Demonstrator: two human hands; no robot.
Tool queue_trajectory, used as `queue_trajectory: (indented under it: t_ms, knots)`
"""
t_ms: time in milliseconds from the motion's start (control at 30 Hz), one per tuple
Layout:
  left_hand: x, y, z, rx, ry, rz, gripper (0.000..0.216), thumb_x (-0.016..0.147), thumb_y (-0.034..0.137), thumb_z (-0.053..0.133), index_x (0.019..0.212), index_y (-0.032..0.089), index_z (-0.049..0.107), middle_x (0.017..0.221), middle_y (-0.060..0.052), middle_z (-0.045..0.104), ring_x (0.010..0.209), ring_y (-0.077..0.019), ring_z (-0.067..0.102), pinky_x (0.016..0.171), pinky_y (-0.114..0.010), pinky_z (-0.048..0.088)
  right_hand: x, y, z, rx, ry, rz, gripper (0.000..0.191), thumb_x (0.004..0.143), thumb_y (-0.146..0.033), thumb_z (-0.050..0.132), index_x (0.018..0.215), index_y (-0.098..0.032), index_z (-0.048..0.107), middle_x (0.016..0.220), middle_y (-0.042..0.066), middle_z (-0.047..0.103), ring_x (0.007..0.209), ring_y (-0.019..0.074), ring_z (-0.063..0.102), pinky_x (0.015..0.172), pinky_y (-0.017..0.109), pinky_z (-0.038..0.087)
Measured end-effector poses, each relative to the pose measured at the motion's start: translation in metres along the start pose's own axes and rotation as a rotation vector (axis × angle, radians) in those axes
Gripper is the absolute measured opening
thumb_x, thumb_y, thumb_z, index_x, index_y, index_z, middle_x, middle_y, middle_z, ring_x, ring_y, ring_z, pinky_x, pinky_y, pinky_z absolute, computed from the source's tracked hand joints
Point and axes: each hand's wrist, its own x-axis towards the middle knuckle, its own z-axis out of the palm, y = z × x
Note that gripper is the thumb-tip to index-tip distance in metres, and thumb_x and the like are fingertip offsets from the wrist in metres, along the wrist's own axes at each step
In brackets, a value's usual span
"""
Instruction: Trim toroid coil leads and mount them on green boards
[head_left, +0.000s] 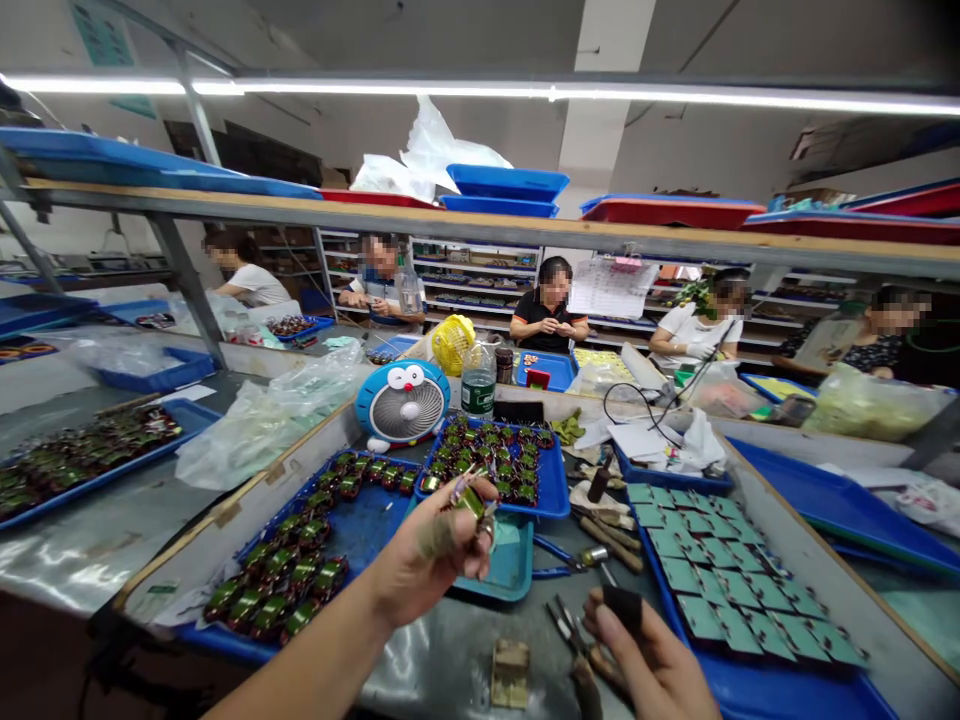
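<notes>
My left hand point(431, 550), its thumb wrapped in tape, grips a small wire-wound coil point(471, 500) with a green-taped middle and wire ends sticking out. It is raised above a small teal tray point(514, 575). My right hand point(652, 645), with dark tape on a finger, is closed low on the right. A thin metal tip shows by its fingers; whether they hold it I cannot tell. Beside that hand lie pliers point(562, 620) on the bench, and a small worn block point(510, 672) sits to their left. Blue-handled pliers point(559, 560) lie farther back.
Similar coils fill a blue tray point(367, 520) on the left and another blue tray point(555, 480) behind. At right, a blue tray point(750, 680) carries several pale green plates. A blue fan point(405, 405) and a bottle point(478, 385) stand behind. Several people sit across the bench.
</notes>
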Motion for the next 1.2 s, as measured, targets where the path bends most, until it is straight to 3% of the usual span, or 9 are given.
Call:
queue_trajectory:
  t_ms: [133,300,400,500,633,800,900,1000,1200]
  knots:
    - [-0.005,0.001,0.008,0.422,-0.037,-0.055,0.05,0.064,0.011,0.095,0.102,0.019,0.065,0.078,0.005,0.062,0.065,-0.0106,0.051,0.059,-0.019,0.04,0.006,-0.052,-0.009,-0.229,-0.147,-0.321,0.036,0.102,-0.049,0.059,0.122,-0.024,0.075,0.121,0.009,0.078,0.113,0.029,0.074,0.098,0.037,0.06]
    - [-0.005,0.002,0.024,1.063,-0.196,0.035,0.038,0.071,0.019,0.086,0.098,0.022,0.061,0.082,0.004,0.063,0.069,-0.0154,0.052,0.061,-0.023,0.04,0.022,-0.118,0.002,-0.629,-0.397,-0.938,0.031,0.107,-0.025,0.054,0.137,-0.021,0.063,0.133,0.011,0.069,0.119,0.0249,0.066,0.101,0.038,0.055]
    - [-0.007,0.001,0.027,1.218,-0.245,0.123,0.029,0.076,0.026,0.082,0.097,0.022,0.062,0.083,0.002,0.067,0.069,-0.0174,0.055,0.06,-0.025,0.039,0.029,-0.134,0.006,-0.854,-0.472,-1.137,0.023,0.106,-0.018,0.053,0.124,-0.014,0.067,0.124,0.013,0.073,0.102,0.0274,0.066,0.086,0.042,0.055]
    - [-0.012,-0.002,0.029,1.229,-0.211,0.188,0.029,0.075,0.027,0.082,0.093,0.022,0.06,0.075,0.003,0.062,0.062,-0.0159,0.049,0.057,-0.024,0.037,0.028,-0.132,0.007,-0.99,-0.434,-1.271,0.02,0.104,-0.012,0.051,0.096,-0.013,0.07,0.106,0.014,0.075,0.084,0.0266,0.061,0.074,0.042,0.051]
    - [-0.019,-0.007,0.03,1.135,-0.156,0.246,0.027,0.072,0.018,0.08,0.091,0.023,0.062,0.074,0.002,0.062,0.059,-0.0162,0.049,0.056,-0.024,0.037,0.012,-0.107,0.011,-0.93,-0.334,-1.264,0.029,0.101,-0.006,0.045,0.08,-0.017,0.063,0.082,0.011,0.071,0.07,0.0239,0.054,0.063,0.038,0.046]
    - [-0.02,-0.014,0.023,1.126,-0.183,0.227,0.034,0.065,0.012,0.083,0.091,0.023,0.064,0.076,0.002,0.065,0.063,-0.0172,0.053,0.06,-0.025,0.039,-0.004,-0.081,0.017,-0.716,-0.257,-1.102,0.023,0.1,-0.003,0.049,0.113,-0.013,0.064,0.093,0.012,0.073,0.079,0.0239,0.061,0.069,0.037,0.052]
    - [-0.018,-0.02,0.018,1.0,-0.122,0.131,0.036,0.066,0.013,0.085,0.094,0.022,0.064,0.077,0.002,0.064,0.064,-0.0161,0.052,0.06,-0.024,0.04,-0.003,-0.09,0.015,-0.689,-0.37,-0.97,0.021,0.105,-0.01,0.046,0.116,-0.017,0.064,0.102,0.012,0.074,0.089,0.0242,0.065,0.076,0.037,0.055]
    - [-0.016,-0.027,0.015,0.791,-0.06,0.044,0.037,0.069,0.016,0.086,0.096,0.022,0.061,0.081,0.003,0.061,0.067,-0.0153,0.051,0.062,-0.023,0.043,-0.002,-0.108,0.013,-0.717,-0.428,-0.867,0.019,0.107,-0.017,0.047,0.097,-0.019,0.062,0.098,0.009,0.071,0.089,0.0238,0.064,0.079,0.037,0.054]
    - [-0.02,-0.029,0.016,0.886,-0.019,0.094,0.04,0.067,0.011,0.086,0.098,0.021,0.061,0.081,0.003,0.063,0.067,-0.015,0.051,0.062,-0.023,0.043,0.002,-0.119,0.016,-0.908,-0.379,-1.015,0.033,0.109,-0.027,0.046,0.078,-0.021,0.057,0.087,0.008,0.068,0.078,0.0235,0.06,0.071,0.037,0.049]
